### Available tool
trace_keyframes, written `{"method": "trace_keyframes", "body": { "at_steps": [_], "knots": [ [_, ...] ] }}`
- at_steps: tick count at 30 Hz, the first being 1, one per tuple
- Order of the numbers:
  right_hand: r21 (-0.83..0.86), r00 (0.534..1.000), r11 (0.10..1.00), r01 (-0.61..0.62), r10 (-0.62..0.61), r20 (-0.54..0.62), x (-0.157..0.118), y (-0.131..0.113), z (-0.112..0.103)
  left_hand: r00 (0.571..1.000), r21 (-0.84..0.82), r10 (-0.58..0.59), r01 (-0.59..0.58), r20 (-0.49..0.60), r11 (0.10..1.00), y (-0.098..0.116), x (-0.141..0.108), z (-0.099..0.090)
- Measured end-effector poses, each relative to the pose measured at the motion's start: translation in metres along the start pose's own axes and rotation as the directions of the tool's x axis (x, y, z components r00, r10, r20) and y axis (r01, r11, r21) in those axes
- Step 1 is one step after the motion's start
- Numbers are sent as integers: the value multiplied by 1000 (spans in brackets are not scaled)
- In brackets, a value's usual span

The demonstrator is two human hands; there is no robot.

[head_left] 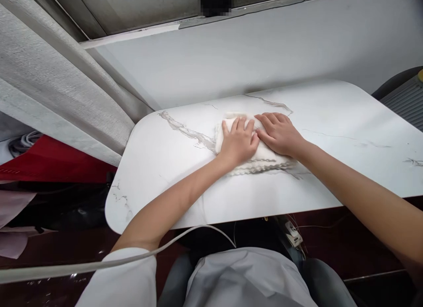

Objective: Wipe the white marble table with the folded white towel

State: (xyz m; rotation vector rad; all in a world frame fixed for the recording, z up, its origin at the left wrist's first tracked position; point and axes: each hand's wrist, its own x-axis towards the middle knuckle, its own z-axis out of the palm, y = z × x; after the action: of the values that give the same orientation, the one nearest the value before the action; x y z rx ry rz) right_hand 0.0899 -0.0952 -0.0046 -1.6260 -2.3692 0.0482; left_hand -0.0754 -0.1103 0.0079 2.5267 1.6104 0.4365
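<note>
A folded cream-white cloth (261, 159) with a fluffy, scalloped edge lies on the white marble-patterned table (158, 166). My left hand (238, 141) rests flat on its left half with the fingers spread. On the cloth's right side lies my right hand (279, 132), palm down, its fingers stretched out and pointing left. The two hands nearly meet at the thumbs over the middle of the cloth. Both palms and the cloth beneath them are hidden from view.
A pale curtain (76, 77) hangs at the table's left end. Behind the table stands a light wall (251, 55). A white cable (99, 265) crosses in front of my left arm. Below the table's front edge is a power strip (294, 236). Red fabric (56, 161) lies at the left.
</note>
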Motion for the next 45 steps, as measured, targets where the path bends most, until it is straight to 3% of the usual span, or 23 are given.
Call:
{"method": "trace_keyframes", "body": {
  "at_steps": [7,15,22,30,39,45],
  "knots": [
    [-29,985,990,-141,143,97,67,5,7,996,-23,-49,48,-70,999,-34,59,5],
    [79,994,993,-92,96,-58,118,30,25,990,39,-107,111,-93,993,-52,100,7],
    [102,984,991,-82,96,-148,145,52,36,991,70,-115,120,-73,990,-56,130,9],
    [55,995,994,-92,95,-38,151,69,27,989,73,-131,135,-65,988,-51,147,18],
    [81,991,989,-120,125,-52,124,104,8,987,43,-115,120,-110,992,-6,156,35],
    [84,987,996,-41,54,-153,95,118,14,992,48,-75,80,-97,996,13,144,39]
  ]
}}
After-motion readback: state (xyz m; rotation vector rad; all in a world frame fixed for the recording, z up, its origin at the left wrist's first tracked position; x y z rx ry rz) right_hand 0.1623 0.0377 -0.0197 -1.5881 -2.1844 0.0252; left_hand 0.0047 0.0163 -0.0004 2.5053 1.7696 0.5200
